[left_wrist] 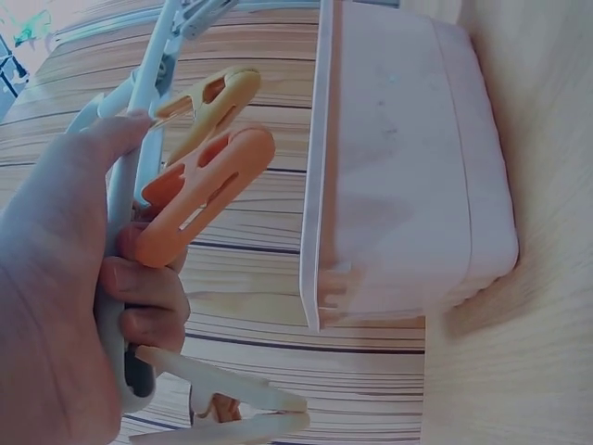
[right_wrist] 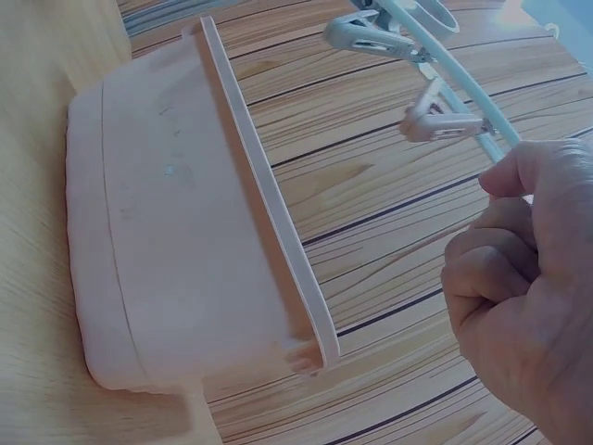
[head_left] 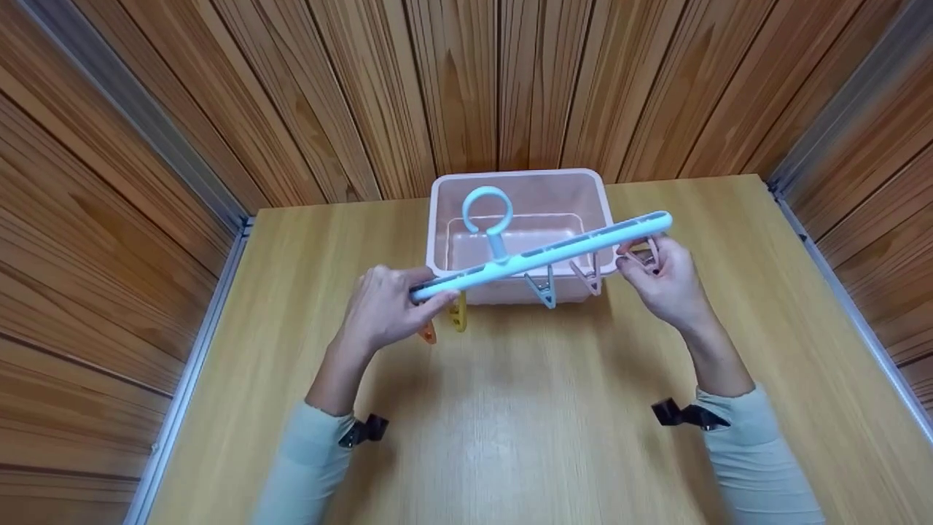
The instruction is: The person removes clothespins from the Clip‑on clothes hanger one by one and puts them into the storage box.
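A light blue clip hanger [head_left: 554, 253] with a ring hook [head_left: 466, 208] is held up tilted, its right end higher. My left hand [head_left: 385, 306] grips the left end, thumb in front and fingers curled behind. Near it hang a yellow clip [head_left: 458, 313] and an orange clip [left_wrist: 208, 190]; a pale clip [left_wrist: 250, 394] sticks out below that hand in the left wrist view. Toward the other end hang a blue clip [head_left: 547, 292] and a pink clip [head_left: 594, 283]. My right hand [head_left: 669, 284] pinches another pink clip [head_left: 651, 255] under the right end.
Behind and below the hanger, a pink plastic tub [head_left: 528, 295] stands on the wooden table [head_left: 510, 408], close to the back wall [head_left: 466, 95]. Wood-panelled walls with metal edge rails [head_left: 191, 350] enclose the table on the left, right and back.
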The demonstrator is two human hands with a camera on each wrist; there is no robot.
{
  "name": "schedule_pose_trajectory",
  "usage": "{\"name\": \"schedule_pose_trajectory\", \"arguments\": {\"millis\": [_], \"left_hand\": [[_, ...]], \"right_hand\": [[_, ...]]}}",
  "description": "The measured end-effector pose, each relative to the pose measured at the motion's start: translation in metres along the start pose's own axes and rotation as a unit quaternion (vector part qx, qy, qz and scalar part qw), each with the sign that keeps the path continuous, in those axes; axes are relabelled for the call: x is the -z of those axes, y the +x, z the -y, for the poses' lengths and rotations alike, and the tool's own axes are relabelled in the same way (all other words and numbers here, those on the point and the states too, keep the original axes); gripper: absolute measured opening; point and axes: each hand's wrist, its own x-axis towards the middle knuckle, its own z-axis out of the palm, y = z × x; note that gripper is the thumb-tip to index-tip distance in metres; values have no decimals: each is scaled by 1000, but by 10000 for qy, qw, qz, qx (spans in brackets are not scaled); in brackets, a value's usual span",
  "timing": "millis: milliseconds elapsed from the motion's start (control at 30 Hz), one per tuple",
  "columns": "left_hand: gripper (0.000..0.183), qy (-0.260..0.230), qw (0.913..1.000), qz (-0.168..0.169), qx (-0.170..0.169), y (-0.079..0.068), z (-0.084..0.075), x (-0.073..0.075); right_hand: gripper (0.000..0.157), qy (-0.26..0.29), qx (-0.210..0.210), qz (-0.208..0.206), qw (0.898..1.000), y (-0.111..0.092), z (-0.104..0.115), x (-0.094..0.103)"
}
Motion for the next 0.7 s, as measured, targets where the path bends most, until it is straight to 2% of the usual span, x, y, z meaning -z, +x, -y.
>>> {"name": "schedule_pose_trajectory", "arguments": {"millis": [100,200,333,433,567,700], "left_hand": [[40,-41,10000,77,47,0,0,1],[39,-126,9997,141,143,0,-1,2],[39,-348,9986,251,309,1,-1,1],[38,-533,9975,330,319,2,-3,-2],[38,-642,9969,376,238,2,-5,-3],[36,-598,9971,399,233,2,-6,-1]], "right_hand": [[20,108,65,-1,9999,0,0,0],[19,531,154,153,9984,0,1,1],[22,1294,405,372,9901,-1,2,2],[24,1640,524,313,9846,1,3,1],[25,1811,604,110,9815,2,3,2],[28,1668,705,-6,9835,1,4,6]]}}
